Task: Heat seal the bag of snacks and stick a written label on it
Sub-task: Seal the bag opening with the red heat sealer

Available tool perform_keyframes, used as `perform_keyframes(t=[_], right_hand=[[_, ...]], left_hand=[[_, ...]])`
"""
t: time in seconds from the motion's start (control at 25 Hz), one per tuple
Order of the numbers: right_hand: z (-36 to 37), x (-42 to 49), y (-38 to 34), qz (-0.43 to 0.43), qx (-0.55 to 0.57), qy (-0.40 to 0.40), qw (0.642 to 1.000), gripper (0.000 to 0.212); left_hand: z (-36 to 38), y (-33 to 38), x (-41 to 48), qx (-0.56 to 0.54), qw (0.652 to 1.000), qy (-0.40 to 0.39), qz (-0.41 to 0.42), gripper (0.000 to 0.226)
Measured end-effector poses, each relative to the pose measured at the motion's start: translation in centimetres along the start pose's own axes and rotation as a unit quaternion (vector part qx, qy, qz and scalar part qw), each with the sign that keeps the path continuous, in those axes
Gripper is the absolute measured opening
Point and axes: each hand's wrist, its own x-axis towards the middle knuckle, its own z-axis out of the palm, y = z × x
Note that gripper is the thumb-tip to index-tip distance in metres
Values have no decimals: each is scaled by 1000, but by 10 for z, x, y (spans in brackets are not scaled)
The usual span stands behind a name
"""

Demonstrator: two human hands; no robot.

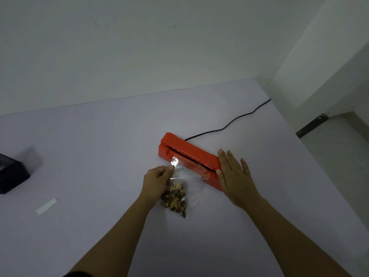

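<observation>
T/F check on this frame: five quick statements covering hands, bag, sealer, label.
1. The right hand lies flat, fingers straight, on the red heat sealer. True.
2. The left hand holds the white label strip. False: it pinches the clear snack bag near its top edge; the strip lies apart, off to the left.
3. The bag's top end reaches into the sealer's slot. True.
4. The bag is empty. False: brown snacks sit at its lower end.
5. The sealer has no cord. False: a black cord runs from it toward the far right.
</observation>
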Motion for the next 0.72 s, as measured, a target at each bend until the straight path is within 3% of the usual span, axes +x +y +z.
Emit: perform_keyframes(t=[0.24, 0.4, 0.56, 0.72], right_hand=[[-11, -1, 2, -28, 1, -13, 1000, 73], [-50, 1, -5, -26, 10, 73, 997, 56], [-113, 26, -36, -22, 148, 152, 977, 65], [-153, 69, -80, -37, 207, 157, 965, 83]], left_hand=[[0, 0, 2, 9, 1000, 1, -2, 32], [-1, 2, 0, 6, 1000, -4, 0, 33], [-1, 2, 2, 2, 1000, -1, -3, 34], [-1, 3, 1, 19, 1000, 2, -6, 34]])
